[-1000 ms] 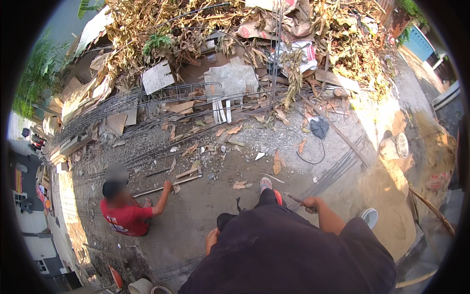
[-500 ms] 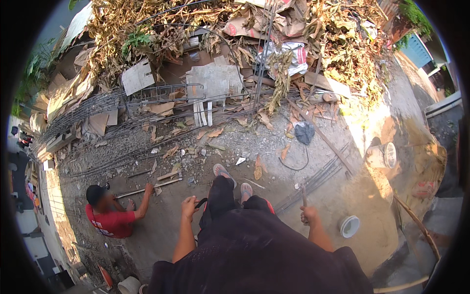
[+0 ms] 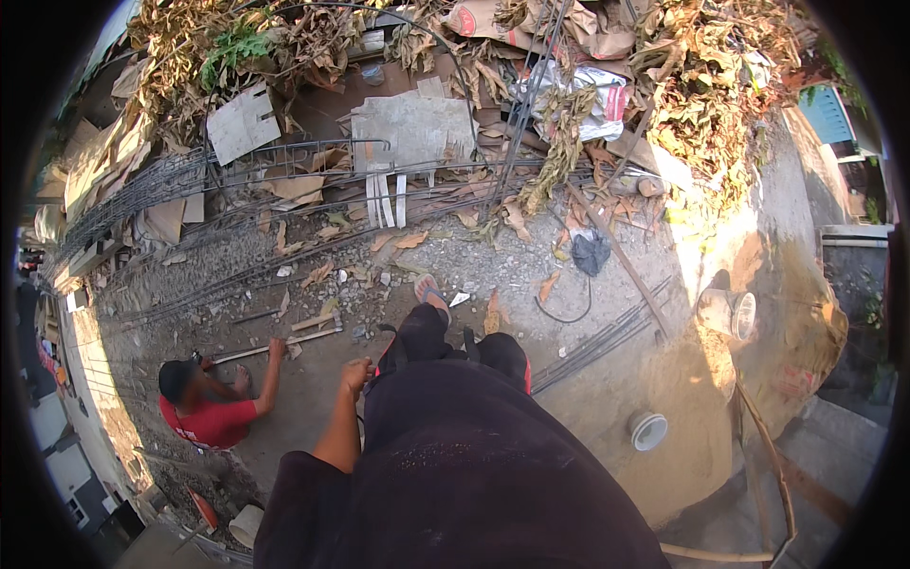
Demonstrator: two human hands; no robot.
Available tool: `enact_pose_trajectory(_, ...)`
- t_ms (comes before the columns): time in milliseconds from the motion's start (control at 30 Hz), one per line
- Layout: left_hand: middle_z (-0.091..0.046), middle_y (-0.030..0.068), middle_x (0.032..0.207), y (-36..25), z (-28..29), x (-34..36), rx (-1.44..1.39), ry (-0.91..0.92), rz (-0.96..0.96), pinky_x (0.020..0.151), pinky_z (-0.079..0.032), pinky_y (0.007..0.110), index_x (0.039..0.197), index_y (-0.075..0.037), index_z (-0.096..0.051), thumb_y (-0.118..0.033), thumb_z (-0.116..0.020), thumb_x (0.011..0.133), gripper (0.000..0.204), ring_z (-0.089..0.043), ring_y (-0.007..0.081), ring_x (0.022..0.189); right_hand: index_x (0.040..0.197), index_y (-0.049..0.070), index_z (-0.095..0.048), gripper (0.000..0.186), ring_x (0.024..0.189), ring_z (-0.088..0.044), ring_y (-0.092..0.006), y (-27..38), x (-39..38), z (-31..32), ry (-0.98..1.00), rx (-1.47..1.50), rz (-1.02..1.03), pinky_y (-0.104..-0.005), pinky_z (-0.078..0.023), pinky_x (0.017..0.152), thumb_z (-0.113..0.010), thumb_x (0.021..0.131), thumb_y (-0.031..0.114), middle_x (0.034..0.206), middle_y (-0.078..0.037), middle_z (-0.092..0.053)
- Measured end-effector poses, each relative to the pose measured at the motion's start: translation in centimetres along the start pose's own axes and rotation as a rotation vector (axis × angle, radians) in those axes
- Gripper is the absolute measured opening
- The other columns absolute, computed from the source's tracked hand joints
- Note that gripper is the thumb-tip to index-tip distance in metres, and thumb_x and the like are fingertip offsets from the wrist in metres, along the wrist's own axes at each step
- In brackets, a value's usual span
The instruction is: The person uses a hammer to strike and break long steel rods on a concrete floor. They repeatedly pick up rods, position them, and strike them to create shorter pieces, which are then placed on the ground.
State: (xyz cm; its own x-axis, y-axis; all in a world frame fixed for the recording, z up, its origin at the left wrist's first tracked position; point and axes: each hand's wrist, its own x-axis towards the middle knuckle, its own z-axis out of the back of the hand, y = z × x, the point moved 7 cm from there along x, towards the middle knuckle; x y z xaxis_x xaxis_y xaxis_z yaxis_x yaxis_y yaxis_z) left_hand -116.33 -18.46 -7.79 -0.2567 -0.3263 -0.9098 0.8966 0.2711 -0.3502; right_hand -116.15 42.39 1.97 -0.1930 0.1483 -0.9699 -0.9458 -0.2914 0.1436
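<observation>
Beside the dark trousers (image 3: 422,334), just left of the knee, the left hand (image 3: 356,373) sits with fingers curled in; can't tell if they grip anything. Elbow is bent out, maybe for balance, one sandaled foot (image 3: 433,292) forward. Right hand out of view, probably hidden by the dark shirt (image 3: 474,465), fingers can't be told. Left: crouching co-worker in red (image 3: 213,419), a hand at a wooden strip (image 3: 308,339), likely steadying it. Right: steel rods (image 3: 607,343) lie flat, presumably too long to stand; white bucket (image 3: 637,423) sits near, apart.
</observation>
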Motion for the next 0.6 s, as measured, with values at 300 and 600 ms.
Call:
enact_pose_trajectory(300, -0.071, 0.0068, 0.097, -30.8, -0.8, 7.7, 0.08, -0.027, -0.262, 0.067, -0.054, 0.034, 0.115, -0.005, -0.068, -0.034, -0.062, 0.098, 0.033, -0.067, 0.0171, 0.08, 0.119, -0.008, -0.067, 0.039, 0.078, -0.066, -0.02, 11.4, 0.1, -5.1, -0.041, 0.027, 0.219, -0.0346, -0.052, 0.071, -0.062, 0.095, 0.022, 0.095, -0.013, -0.071)
enact_pose_trajectory(600, -0.072, 0.0086, 0.105, -44.9, -17.2, 8.0, 0.141, 0.137, -0.367, 0.075, -0.055, 0.036, 0.114, -0.002, -0.068, -0.034, -0.061, 0.1, 0.036, -0.07, 0.0189, 0.092, 0.112, -0.006, -0.07, 0.038, 0.075, -0.066, -0.0204, 25.4, -0.2, -0.8, 0.009, -0.163, 0.09, -0.0376, -0.052, 0.067, -0.062, 0.095, 0.028, 0.087, -0.013, -0.071)
